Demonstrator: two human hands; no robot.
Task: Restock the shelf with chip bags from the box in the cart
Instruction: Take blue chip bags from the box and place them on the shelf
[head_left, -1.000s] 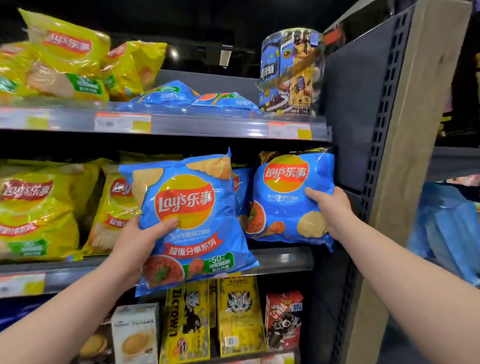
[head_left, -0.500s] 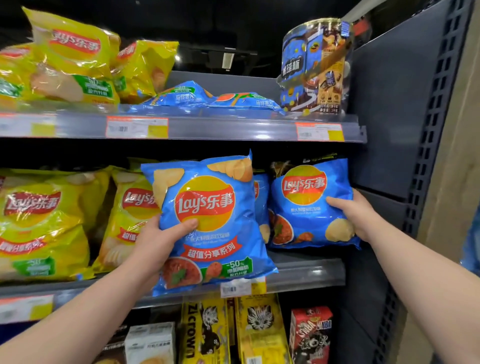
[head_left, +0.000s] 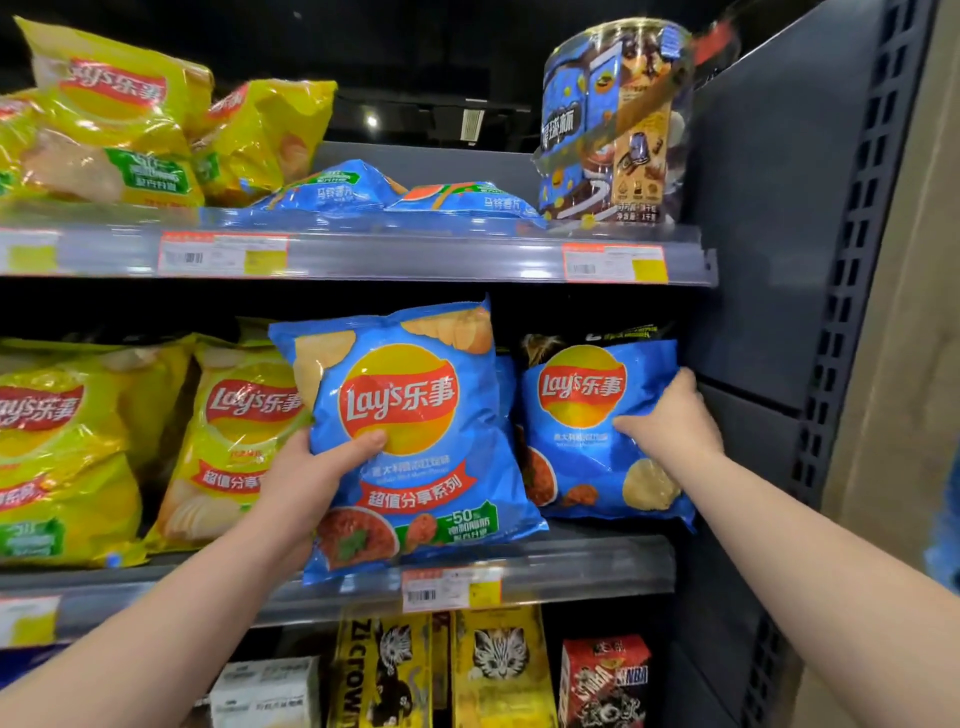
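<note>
My left hand (head_left: 306, 483) grips a large blue chip bag (head_left: 415, 436) by its left edge, thumb on the front, holding it upright over the front edge of the middle shelf (head_left: 571, 566). My right hand (head_left: 670, 421) grips a smaller blue chip bag (head_left: 587, 447) at its right side; that bag stands on the middle shelf against the grey side panel. Another blue bag shows partly between the two. The box and cart are out of view.
Yellow chip bags (head_left: 228, 441) fill the middle shelf's left part. The top shelf (head_left: 389, 254) carries yellow bags, two flat blue bags (head_left: 337, 192) and a round snack tub (head_left: 613, 124). Boxed snacks (head_left: 498, 670) stand below. A grey perforated upright (head_left: 852, 260) bounds the right.
The large bag in my left hand has moved closer to the shelf. My right hand has slid higher on the smaller bag and pushed it back. The view has shifted left and closer.
</note>
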